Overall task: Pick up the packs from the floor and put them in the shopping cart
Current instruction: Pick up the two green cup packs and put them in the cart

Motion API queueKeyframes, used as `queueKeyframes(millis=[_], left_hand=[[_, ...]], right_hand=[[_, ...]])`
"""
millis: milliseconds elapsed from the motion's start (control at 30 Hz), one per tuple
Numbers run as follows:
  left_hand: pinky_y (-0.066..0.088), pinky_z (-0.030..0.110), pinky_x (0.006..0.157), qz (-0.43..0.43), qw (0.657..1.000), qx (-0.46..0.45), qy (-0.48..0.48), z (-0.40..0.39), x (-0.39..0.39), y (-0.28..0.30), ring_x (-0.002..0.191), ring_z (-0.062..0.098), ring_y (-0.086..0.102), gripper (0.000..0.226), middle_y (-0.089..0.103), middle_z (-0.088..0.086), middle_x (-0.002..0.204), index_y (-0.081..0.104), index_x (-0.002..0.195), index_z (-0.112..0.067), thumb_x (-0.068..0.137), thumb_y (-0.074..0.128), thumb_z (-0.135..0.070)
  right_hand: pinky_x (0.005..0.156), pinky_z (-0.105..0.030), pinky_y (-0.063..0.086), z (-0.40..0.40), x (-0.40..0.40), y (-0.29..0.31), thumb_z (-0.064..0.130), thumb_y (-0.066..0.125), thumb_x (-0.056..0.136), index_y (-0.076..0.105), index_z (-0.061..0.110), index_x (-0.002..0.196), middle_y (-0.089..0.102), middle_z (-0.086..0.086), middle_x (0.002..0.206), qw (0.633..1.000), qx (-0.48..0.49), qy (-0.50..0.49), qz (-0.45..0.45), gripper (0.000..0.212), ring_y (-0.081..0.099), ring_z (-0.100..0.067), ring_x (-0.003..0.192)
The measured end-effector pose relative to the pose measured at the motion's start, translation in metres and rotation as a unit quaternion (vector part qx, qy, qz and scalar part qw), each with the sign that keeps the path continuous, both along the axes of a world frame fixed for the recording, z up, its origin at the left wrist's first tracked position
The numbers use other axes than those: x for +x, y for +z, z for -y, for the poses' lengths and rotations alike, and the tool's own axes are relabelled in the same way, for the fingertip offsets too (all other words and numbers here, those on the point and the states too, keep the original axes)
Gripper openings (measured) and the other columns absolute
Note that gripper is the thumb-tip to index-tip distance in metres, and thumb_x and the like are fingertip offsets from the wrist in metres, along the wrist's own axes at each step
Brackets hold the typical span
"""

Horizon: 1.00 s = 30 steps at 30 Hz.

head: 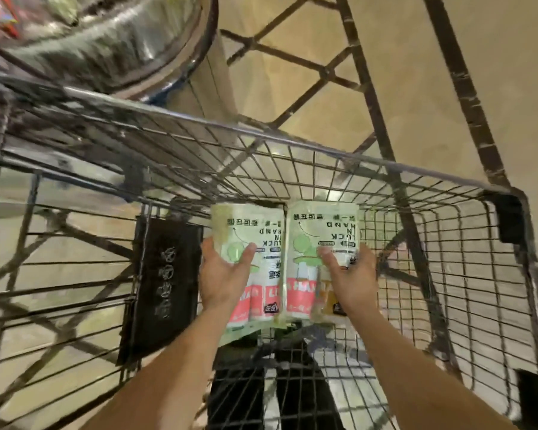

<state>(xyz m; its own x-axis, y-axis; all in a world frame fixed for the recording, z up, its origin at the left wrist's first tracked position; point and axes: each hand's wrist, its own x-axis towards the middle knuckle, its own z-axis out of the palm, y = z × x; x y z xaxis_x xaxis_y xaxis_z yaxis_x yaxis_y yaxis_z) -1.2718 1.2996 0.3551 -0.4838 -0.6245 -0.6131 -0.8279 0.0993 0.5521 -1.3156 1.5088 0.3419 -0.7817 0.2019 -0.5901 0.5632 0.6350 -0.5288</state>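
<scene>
- The left hand (227, 274) grips the left pack (249, 262) from its outer edge, thumb laid across the printed face.
- The right hand (351, 274) holds the right pack (322, 259) the same way, thumb on the front.
- The two packs sit side by side, inner edges touching or nearly so, long axes running away from the person.
- Both are held inside the shopping cart (323, 156), over its wire floor; blur makes it hard to tell whether they already rest on it.
- Judged from here, the drop is straight down, each hand equally near.
- A black panel (165, 287) hangs just left of the left hand.
</scene>
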Motion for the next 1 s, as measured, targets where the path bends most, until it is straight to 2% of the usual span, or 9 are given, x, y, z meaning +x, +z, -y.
queueKeyframes(millis=[133,233,400,467,567,700,800,900,1000], left_hand=[[0.038,0.024,0.085,0.006,1.0,-0.011,-0.014,-0.009,-0.013,-0.034,0.108,0.02,0.06,0.069,0.061,-0.001,0.116,0.043,0.15,-0.012,0.094,0.076,-0.037],[0.04,0.025,0.079,0.018,0.999,-0.022,-0.015,-0.013,-0.013,-0.049,0.097,0.017,0.06,0.057,0.062,-0.005,0.11,0.047,0.146,-0.013,0.098,0.07,-0.035],[0.054,0.051,0.098,0.049,0.996,-0.06,-0.049,-0.002,-0.005,-0.06,0.121,0.035,0.064,0.063,0.064,0.009,0.136,0.036,0.156,-0.019,0.103,0.055,-0.048],[0.051,0.053,0.097,0.088,0.991,-0.088,-0.056,0.006,-0.007,-0.058,0.121,0.044,0.063,0.057,0.064,0.018,0.134,0.04,0.151,-0.013,0.104,0.057,-0.04],[0.051,0.054,0.098,0.119,0.986,-0.091,-0.073,0.008,-0.01,-0.044,0.119,0.047,0.062,0.057,0.063,0.022,0.135,0.038,0.151,-0.013,0.102,0.059,-0.033],[0.05,0.051,0.1,0.081,0.975,-0.124,-0.167,0.014,-0.004,0.002,0.123,0.037,0.06,0.053,0.063,0.009,0.139,0.041,0.15,-0.027,0.101,0.057,-0.036],[0.039,0.052,0.114,0.073,0.915,-0.263,-0.296,0.032,-0.002,0.055,0.14,0.032,0.048,0.057,0.056,0.009,0.149,0.043,0.153,-0.02,0.102,0.049,-0.046],[0.012,0.053,0.128,0.089,0.845,-0.386,-0.359,0.064,0.007,0.122,0.158,0.03,0.02,0.07,0.031,0.009,0.169,0.028,0.164,-0.02,0.104,0.033,-0.057],[0.012,0.055,0.126,0.056,0.806,-0.47,-0.356,0.103,0.029,0.198,0.158,0.032,0.023,0.072,0.035,0.011,0.167,0.035,0.162,-0.017,0.102,0.037,-0.059]], right_hand=[[0.117,-0.048,0.037,-0.002,-0.002,-0.04,0.064,0.06,0.092,0.024,0.003,0.16,0.032,-0.018,0.162,1.0,0.003,0.003,0.004,0.098,0.036,-0.036,0.147],[0.117,-0.044,0.034,0.002,0.002,-0.055,0.054,0.06,0.099,0.015,0.004,0.163,0.023,-0.015,0.166,0.999,-0.009,0.02,0.032,0.093,0.033,-0.036,0.149],[0.121,-0.049,0.029,0.009,-0.001,-0.07,0.062,0.05,0.1,-0.004,0.007,0.165,0.004,-0.013,0.173,0.991,0.001,0.077,0.113,0.101,0.022,-0.037,0.156],[0.123,-0.053,0.026,0.009,-0.006,-0.069,0.064,0.047,0.1,-0.014,0.01,0.164,0.007,-0.015,0.174,0.981,0.014,0.116,0.155,0.103,0.02,-0.038,0.157],[0.12,-0.057,0.034,0.011,-0.015,-0.062,0.061,0.048,0.101,-0.023,0.015,0.162,0.022,-0.022,0.169,0.974,0.026,0.133,0.184,0.104,0.034,-0.044,0.15],[0.124,-0.056,0.027,0.021,-0.027,-0.027,0.061,0.042,0.103,-0.012,0.012,0.165,0.006,-0.022,0.172,0.962,0.095,0.23,0.115,0.096,0.015,-0.043,0.157],[0.124,-0.054,0.024,0.037,-0.04,0.017,0.062,0.039,0.104,-0.001,0.016,0.166,0.009,-0.014,0.173,0.935,0.128,0.329,0.019,0.087,0.014,-0.039,0.158],[0.124,-0.05,0.029,0.064,-0.052,0.075,0.063,0.036,0.104,0.01,0.018,0.166,0.021,-0.009,0.171,0.888,0.143,0.428,-0.09,0.081,0.021,-0.034,0.156],[0.12,-0.048,0.034,0.101,-0.062,0.15,0.063,0.035,0.104,0.022,0.021,0.165,0.032,-0.007,0.168,0.847,0.131,0.482,-0.183,0.075,0.028,-0.03,0.154]])
